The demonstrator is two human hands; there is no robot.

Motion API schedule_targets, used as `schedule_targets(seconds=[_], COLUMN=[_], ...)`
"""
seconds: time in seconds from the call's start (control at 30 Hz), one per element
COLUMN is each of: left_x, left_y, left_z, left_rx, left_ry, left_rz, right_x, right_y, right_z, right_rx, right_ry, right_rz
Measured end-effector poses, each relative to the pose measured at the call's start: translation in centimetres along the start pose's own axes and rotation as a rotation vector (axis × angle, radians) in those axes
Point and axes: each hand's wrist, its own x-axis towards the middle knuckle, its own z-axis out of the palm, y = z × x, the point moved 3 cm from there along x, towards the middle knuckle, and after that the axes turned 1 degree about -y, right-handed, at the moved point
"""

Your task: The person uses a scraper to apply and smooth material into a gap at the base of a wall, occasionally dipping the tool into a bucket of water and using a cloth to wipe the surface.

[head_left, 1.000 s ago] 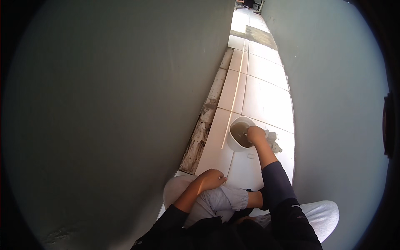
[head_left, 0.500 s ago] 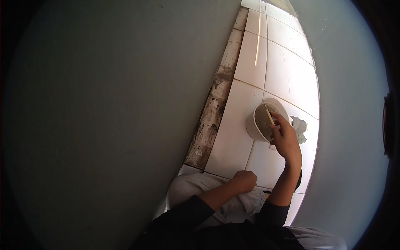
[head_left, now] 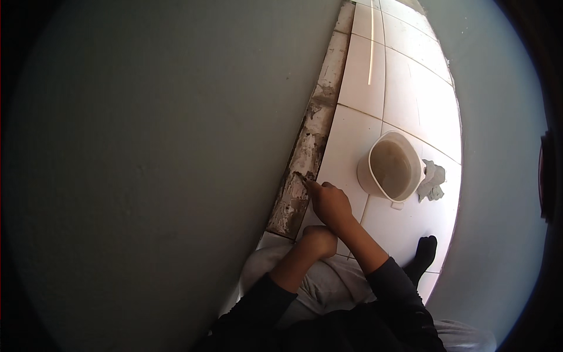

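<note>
My right hand (head_left: 331,205) is closed around a slim hand tool (head_left: 301,176), reaching left to a rough, stained strip (head_left: 306,149) along the wall. Only the tool's dark tip shows past my fingers, at the strip's surface; whether it is a brush or a blade I cannot tell. Curled into a fist, my left hand (head_left: 320,240) rests by my knee, just below the right wrist. Its fingers face down, so anything inside is hidden. Right of my right hand stands a white plastic bucket (head_left: 366,177) holding murky grey-brown liquid (head_left: 392,170).
A crumpled grey cloth (head_left: 433,180) lies right of the bucket on white floor tiles (head_left: 346,135). Grey-green walls rise at the left (head_left: 176,146) and right (head_left: 498,176). A black-socked foot (head_left: 426,255) sits at the lower right. Light streaks the far tiles.
My right hand has left the bucket with the tool and moved left and down to the rough strip. My left fist has shifted slightly left and up. The bucket appears a little further right.
</note>
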Motion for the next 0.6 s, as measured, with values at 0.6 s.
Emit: schedule_targets(seconds=[0.6], left_x=[-3.2], left_y=[1.9], left_z=[1.0], left_rx=[-0.206], left_ry=[-0.204], left_rz=[0.586], right_x=[0.6], right_y=[-2.2], right_z=[0.4], right_rx=[-0.084], right_ry=[-0.007], right_rz=[0.020])
